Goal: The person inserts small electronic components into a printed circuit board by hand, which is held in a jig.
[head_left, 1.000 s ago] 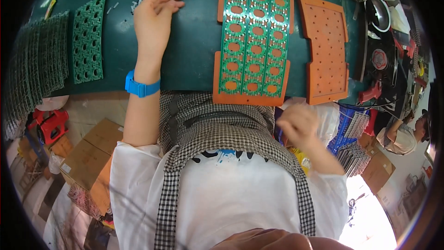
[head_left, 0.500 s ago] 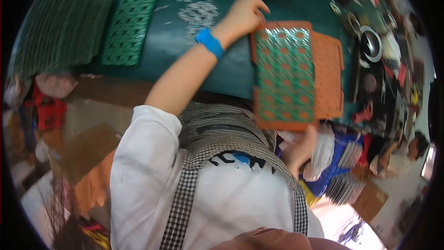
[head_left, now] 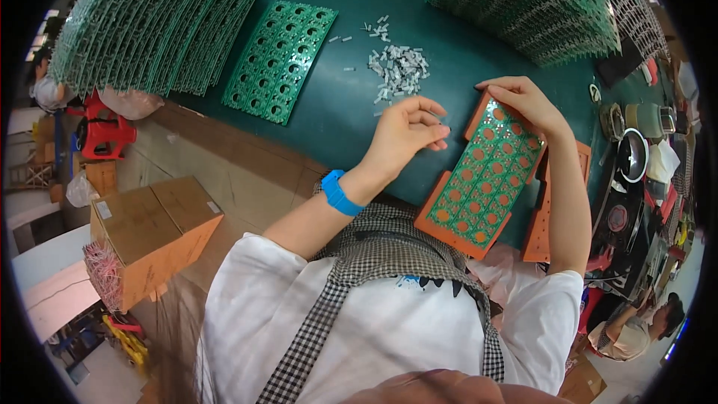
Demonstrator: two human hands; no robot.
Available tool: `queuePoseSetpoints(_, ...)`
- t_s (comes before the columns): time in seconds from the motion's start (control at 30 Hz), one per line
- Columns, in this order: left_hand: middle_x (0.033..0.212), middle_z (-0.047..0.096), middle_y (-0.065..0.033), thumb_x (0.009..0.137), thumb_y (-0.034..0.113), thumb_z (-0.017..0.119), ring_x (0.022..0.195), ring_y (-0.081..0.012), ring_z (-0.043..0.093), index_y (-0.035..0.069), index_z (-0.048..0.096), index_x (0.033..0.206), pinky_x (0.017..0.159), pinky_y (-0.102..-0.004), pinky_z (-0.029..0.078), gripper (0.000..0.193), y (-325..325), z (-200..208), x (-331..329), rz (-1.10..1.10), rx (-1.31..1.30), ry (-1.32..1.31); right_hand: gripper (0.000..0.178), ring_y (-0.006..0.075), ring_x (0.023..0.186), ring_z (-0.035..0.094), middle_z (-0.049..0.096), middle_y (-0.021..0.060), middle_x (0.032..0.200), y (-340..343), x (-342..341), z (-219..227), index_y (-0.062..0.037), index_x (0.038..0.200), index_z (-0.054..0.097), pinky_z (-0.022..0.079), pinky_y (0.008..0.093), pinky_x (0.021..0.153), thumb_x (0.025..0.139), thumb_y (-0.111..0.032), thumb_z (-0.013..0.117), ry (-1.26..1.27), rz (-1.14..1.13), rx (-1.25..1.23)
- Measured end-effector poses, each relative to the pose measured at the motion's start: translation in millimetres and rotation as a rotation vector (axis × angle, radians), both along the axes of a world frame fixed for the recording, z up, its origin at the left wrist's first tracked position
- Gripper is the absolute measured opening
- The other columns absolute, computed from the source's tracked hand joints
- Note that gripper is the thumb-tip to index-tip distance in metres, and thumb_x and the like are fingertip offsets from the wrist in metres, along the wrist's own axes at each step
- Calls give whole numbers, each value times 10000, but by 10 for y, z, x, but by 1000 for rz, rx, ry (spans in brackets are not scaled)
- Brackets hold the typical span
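My left hand (head_left: pixel 413 133), with a blue band on the wrist, hovers over the table left of the orange fixture. Its fingers are curled toward the thumb; anything between them is too small to name. My right hand (head_left: pixel 525 105) grips the far end of the orange fixture (head_left: pixel 479 245), which lies tilted near the table's front edge. Inside it sits a green circuit board panel (head_left: pixel 490 173) with rows of round openings. Beyond my left hand lies a loose pile of small pale grey-white parts (head_left: pixel 400 71). To the left, another green circuit board panel (head_left: pixel 280 62) rests flat.
Green boards stand in a row (head_left: pixel 149 26) at the far left, and another row (head_left: pixel 527 7) at the far right. A second orange fixture (head_left: pixel 540 232) lies under my right forearm. A cardboard box (head_left: pixel 161 232) is on the floor. Another person (head_left: pixel 632 333) sits at right.
My right hand has come up from below to the fixture's far end. My left hand has left the fixture and moved nearer, beside it. The fixture and board now lie tilted; the view has shifted.
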State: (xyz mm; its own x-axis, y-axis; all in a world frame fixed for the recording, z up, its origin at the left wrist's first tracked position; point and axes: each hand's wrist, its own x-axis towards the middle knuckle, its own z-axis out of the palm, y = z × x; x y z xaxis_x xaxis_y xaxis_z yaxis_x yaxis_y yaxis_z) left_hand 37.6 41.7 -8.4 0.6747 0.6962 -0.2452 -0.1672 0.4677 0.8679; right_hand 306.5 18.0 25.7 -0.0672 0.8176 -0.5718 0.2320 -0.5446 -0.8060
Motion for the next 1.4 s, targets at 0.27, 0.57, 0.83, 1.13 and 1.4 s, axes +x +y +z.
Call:
queuePoseSetpoints(0.27, 939, 680, -151, 858, -32, 632, 837, -196, 686, -41, 546, 1177, 739, -258, 549, 331, -18, 47, 179, 45, -75, -58, 213, 240, 901, 638, 658, 99, 933, -534, -748, 54, -11, 1018, 681, 502, 323, 765, 806, -30, 669, -567, -181, 719)
queuePoseSetpoints(0.57, 904, 682, -133, 869, -29, 629, 817, -157, 676, -64, 540, 1164, 727, -236, 545, 310, -48, 3, 270, -30, -33, 3, 180, 158, 799, 642, 682, 76, 883, -653, -895, 28, 2, 1003, 680, 508, 263, 751, 825, -17, 665, -189, -378, 417)
queuePoseSetpoints(0.83, 885, 692, -136, 872, -22, 630, 804, -179, 678, -66, 609, 1052, 724, -255, 542, 186, -2, -23, 273, -71, -10, 53, 58, 256, 767, 609, 611, 119, 831, -498, -485, -19, 12, 878, 611, 481, 328, 702, 853, -40, 612, -719, -264, 627)
queuePoseSetpoints(1.13, 936, 694, -146, 912, 17, 594, 849, -187, 679, -51, 618, 1040, 760, -270, 530, 148, -12, -42, 305, 27, -57, 23, 69, 285, 796, 589, 583, 129, 843, -418, -289, -95, 19, 897, 578, 475, 329, 714, 866, -41, 591, -689, -97, 580)
queuePoseSetpoints(1.4, 950, 680, -112, 928, 6, 559, 867, -157, 665, -59, 603, 1021, 786, -257, 533, 121, 13, -45, 253, -95, 11, 51, 61, 278, 795, 606, 599, 115, 856, -442, -388, -178, -1, 891, 599, 488, 333, 707, 847, -41, 614, -820, -116, 667)
